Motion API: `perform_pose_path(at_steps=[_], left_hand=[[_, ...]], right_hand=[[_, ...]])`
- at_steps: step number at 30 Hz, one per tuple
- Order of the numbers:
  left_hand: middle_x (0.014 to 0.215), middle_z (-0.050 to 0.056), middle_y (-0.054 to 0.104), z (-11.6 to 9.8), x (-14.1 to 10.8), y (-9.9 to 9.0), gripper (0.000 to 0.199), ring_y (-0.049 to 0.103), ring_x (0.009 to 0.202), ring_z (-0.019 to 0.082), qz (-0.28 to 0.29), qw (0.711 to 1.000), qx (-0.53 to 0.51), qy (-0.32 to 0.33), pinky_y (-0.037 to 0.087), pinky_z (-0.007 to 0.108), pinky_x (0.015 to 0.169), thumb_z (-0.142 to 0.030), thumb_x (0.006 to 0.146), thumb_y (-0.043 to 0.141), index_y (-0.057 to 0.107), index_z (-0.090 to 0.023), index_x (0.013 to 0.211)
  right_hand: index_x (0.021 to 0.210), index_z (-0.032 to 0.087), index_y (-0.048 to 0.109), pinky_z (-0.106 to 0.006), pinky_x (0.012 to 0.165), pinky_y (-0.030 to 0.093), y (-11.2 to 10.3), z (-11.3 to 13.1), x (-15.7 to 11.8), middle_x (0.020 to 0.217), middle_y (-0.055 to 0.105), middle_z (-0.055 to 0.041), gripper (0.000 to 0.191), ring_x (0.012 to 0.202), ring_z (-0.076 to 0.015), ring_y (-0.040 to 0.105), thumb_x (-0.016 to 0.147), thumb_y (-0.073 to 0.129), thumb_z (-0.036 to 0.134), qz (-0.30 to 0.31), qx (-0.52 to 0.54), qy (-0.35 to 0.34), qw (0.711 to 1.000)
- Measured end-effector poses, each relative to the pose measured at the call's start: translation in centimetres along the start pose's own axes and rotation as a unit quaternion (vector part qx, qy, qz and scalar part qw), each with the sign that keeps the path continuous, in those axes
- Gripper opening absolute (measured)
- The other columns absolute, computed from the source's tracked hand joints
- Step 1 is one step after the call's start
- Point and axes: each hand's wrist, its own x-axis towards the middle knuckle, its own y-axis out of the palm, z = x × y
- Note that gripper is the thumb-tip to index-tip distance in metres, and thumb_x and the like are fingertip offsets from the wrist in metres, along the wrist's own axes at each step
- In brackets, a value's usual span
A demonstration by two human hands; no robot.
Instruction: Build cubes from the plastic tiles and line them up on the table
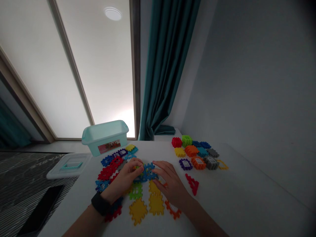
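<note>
Blue interlocking building tiles with toothed edges sit between my two hands over the table. My left hand, wearing a black wristband, is closed with its fingers pinched at the left side of the blue tiles. Curved around their right edge are the fingers and thumb of my right hand. Just below lie a green tile, a yellow tile, joined yellow tiles and an orange toothed piece. My right hand partly covers the orange piece. The exact finger contacts are hard to see.
Red tiles and other coloured tiles lie left of my hands. Sorted stacks, including orange tiles, stand at the right. A red triangular piece lies nearer. Behind left are a mint bin, its clear lid and a black phone.
</note>
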Motion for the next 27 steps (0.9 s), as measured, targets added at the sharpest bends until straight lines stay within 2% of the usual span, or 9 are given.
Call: perform_pose_path(at_steps=[5,8,10,13,15,20,24,27], left_hand=[[0.098,0.006,0.058,0.7,0.4,-0.1,0.036,0.058,0.094,0.021,0.005,0.997,0.052,0.048,0.048,0.031,0.085,-0.051,0.092,0.059,0.064,-0.018,0.078],[0.102,0.006,0.058,0.7,0.1,0.1,0.025,0.059,0.095,0.022,-0.016,0.988,0.122,0.099,0.051,0.034,0.085,-0.042,0.095,0.056,0.064,-0.020,0.090],[0.111,0.008,0.058,0.7,-0.2,0.3,0.019,0.058,0.104,0.025,-0.040,0.967,0.205,0.143,0.050,0.040,0.092,-0.036,0.091,0.063,0.064,-0.022,0.104],[0.125,0.011,0.055,0.8,-0.7,0.4,0.044,0.054,0.116,0.031,-0.060,0.922,0.325,0.201,0.047,0.048,0.101,-0.032,0.080,0.076,0.060,-0.024,0.121],[0.127,0.012,0.055,1.1,-0.9,0.4,0.051,0.054,0.117,0.033,-0.064,0.901,0.368,0.218,0.047,0.050,0.100,-0.032,0.079,0.078,0.059,-0.025,0.125],[0.124,0.012,0.056,1.4,-0.8,-0.1,0.045,0.057,0.115,0.032,-0.065,0.882,0.402,0.238,0.050,0.050,0.097,-0.034,0.083,0.077,0.060,-0.026,0.124],[0.124,0.012,0.057,1.3,-0.7,-0.5,0.045,0.057,0.114,0.032,-0.062,0.885,0.395,0.240,0.051,0.050,0.096,-0.032,0.083,0.076,0.061,-0.026,0.125],[0.126,0.012,0.057,1.4,-0.6,-0.6,0.045,0.057,0.116,0.033,-0.061,0.890,0.381,0.241,0.050,0.052,0.097,-0.033,0.084,0.076,0.062,-0.027,0.126]], right_hand=[[0.113,0.023,0.059,-0.048,0.101,0.053,0.1,0.1,0.0,0.120,0.066,-0.0103,0.021,0.118,-0.0260,0.060,0.093,0.060,0.016,-0.009,-0.003,0.004,1.000],[0.113,0.023,0.059,-0.049,0.098,0.054,0.1,0.2,0.0,0.118,0.066,-0.0107,0.022,0.116,-0.0267,0.060,0.092,0.060,0.016,-0.021,-0.003,0.013,1.000],[0.113,0.023,0.059,-0.049,0.097,0.054,0.0,0.2,0.0,0.118,0.065,-0.0110,0.021,0.115,-0.0268,0.060,0.093,0.059,0.017,-0.030,0.001,0.021,0.999],[0.112,0.024,0.059,-0.048,0.096,0.055,0.0,0.2,0.0,0.118,0.064,-0.0107,0.021,0.114,-0.0262,0.061,0.093,0.058,0.016,-0.041,0.010,0.028,0.999],[0.111,0.024,0.059,-0.048,0.095,0.055,0.1,0.1,0.0,0.118,0.064,-0.0106,0.020,0.113,-0.0260,0.061,0.093,0.057,0.016,-0.043,0.012,0.027,0.999],[0.111,0.024,0.059,-0.049,0.096,0.054,0.2,-0.1,-0.1,0.120,0.064,-0.0109,0.018,0.115,-0.0265,0.060,0.095,0.056,0.017,-0.036,-0.002,0.025,0.999],[0.113,0.024,0.059,-0.049,0.098,0.054,-0.1,-0.5,-0.1,0.120,0.066,-0.0096,0.018,0.114,-0.0255,0.062,0.097,0.054,0.018,-0.015,-0.009,0.012,1.000],[0.112,0.025,0.060,-0.048,0.099,0.054,-0.3,-0.7,0.0,0.116,0.069,-0.0088,0.018,0.110,-0.0242,0.065,0.098,0.052,0.017,-0.020,-0.010,-0.002,1.000]])
